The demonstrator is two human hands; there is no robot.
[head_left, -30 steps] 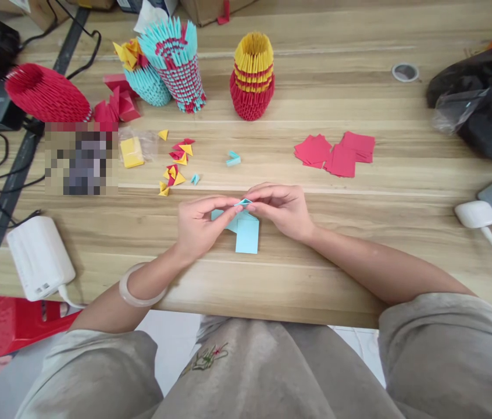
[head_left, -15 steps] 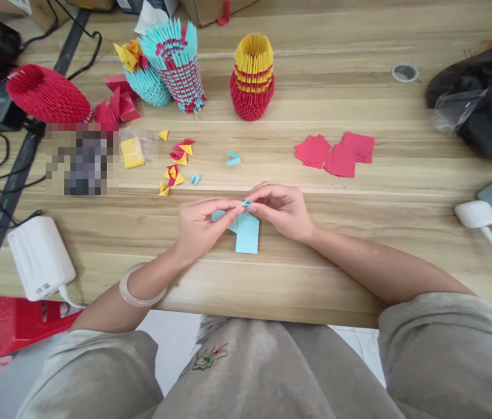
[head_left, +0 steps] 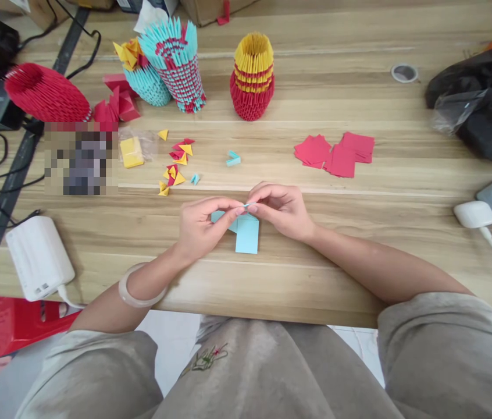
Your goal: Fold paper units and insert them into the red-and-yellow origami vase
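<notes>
Between both sets of fingertips is a small folded piece of light blue paper [head_left: 249, 205], seen nearly edge-on as a thin strip. My left hand [head_left: 203, 226] pinches its left end with thumb and forefinger. From the other side my right hand [head_left: 284, 210] pinches the right end, its fingers curled. Just below the hands, light blue paper sheets [head_left: 247, 235] lie on the wooden table, partly covered by the left fingers. Beyond the hands are a folded light blue strip [head_left: 233, 159] and a tiny folded blue piece [head_left: 195, 179].
Several yellow and red folded triangles [head_left: 174, 173] lie left of centre, near yellow paper [head_left: 131, 152]. Red paper squares [head_left: 342, 156] lie right. Behind stand a red-yellow paper vase [head_left: 252, 78] and a blue-red one [head_left: 180, 70]. A white power bank [head_left: 40, 258] and charger [head_left: 475, 214] flank the arms.
The blue piece between my fingertips has gone from a slightly opened fold to a flat, thin edge. My hands have hardly moved.
</notes>
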